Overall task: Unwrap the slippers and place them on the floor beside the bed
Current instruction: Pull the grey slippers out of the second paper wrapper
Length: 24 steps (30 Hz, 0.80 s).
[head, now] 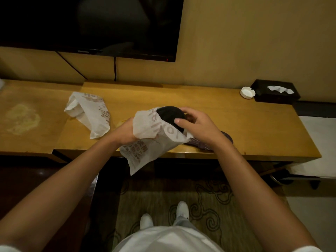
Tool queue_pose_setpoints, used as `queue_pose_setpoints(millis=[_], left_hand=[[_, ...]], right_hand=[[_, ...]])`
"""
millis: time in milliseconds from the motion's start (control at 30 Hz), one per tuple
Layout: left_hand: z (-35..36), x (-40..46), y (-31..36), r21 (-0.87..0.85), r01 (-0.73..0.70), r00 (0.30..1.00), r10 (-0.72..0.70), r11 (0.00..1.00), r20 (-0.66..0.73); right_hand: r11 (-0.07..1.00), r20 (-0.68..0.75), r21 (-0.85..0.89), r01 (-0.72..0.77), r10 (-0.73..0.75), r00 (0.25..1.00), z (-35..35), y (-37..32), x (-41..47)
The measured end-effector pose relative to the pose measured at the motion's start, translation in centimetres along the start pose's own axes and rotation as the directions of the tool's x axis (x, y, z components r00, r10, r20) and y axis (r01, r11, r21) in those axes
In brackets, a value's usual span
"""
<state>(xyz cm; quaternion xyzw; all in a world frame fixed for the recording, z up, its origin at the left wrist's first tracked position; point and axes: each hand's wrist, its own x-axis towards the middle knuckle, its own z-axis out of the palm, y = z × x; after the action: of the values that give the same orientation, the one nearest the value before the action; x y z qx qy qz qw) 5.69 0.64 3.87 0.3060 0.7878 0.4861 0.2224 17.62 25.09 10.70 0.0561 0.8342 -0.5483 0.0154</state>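
A dark slipper (170,114) sticks halfway out of a white printed paper bag (145,148) held above the front edge of the wooden desk (236,124). My left hand (125,131) grips the bag's open rim. My right hand (198,126) holds the slipper's rounded end, thumb across it. A second dark slipper (203,144), sole up with a dotted pattern, lies on the desk under my right wrist. An empty crumpled paper bag (91,113) lies on the desk to the left.
A wall-mounted TV (91,24) hangs above the desk. A white ashtray (247,92) and a black tissue box (274,90) sit at the back right. White bedding (320,146) is at the right edge. Patterned carpet (209,197) lies below, with my white shoes.
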Motion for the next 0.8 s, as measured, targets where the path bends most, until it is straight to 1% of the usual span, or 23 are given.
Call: queue_pose_setpoints(millis=[67, 200, 300, 400, 500, 567, 700, 800], left_hand=[[-0.1, 0.3, -0.5, 0.02, 0.006, 1.0, -0.006, 1.0, 0.018], [-0.5, 0.4, -0.7, 0.019, 0.012, 0.999, -0.012, 1.0, 0.035], [-0.6, 0.5, -0.8, 0.042, -0.003, 0.999, 0.001, 0.999, 0.053], [-0.7, 0.5, -0.6, 0.002, 0.0, 0.997, 0.0, 1.0, 0.071], [-0.5, 0.6, -0.7, -0.016, -0.022, 0.996, 0.023, 1.0, 0.085], [-0.5, 0.5, -0.6, -0.037, -0.037, 0.996, 0.04, 0.999, 0.078], [-0.6, 0.2, -0.5, -0.05, -0.023, 0.999, 0.024, 0.998, 0.023], [-1.4, -0.1, -0.9, 0.006, 0.041, 0.998, -0.041, 0.999, 0.042]], right_hand=[[0.997, 0.012, -0.071, 0.005, -0.004, 1.0, 0.0, -0.2, 0.0], [0.994, 0.05, -0.104, -0.025, 0.031, 0.998, -0.2, -0.4, 0.3], [0.978, 0.067, -0.207, -0.005, 0.019, 0.998, -0.2, -0.5, 0.3], [0.942, 0.044, -0.333, 0.026, -0.012, 0.999, 0.7, -0.5, 0.6], [0.912, -0.017, -0.41, 0.018, -0.027, 0.999, 1.7, -0.4, 1.0], [0.917, -0.041, -0.399, 0.017, -0.037, 0.998, 1.9, -0.4, 1.1], [0.955, -0.102, -0.296, 0.03, -0.063, 0.993, 1.6, -0.7, 1.2], [0.97, -0.14, -0.24, 0.023, -0.058, 0.989, 1.0, -1.0, 1.5]])
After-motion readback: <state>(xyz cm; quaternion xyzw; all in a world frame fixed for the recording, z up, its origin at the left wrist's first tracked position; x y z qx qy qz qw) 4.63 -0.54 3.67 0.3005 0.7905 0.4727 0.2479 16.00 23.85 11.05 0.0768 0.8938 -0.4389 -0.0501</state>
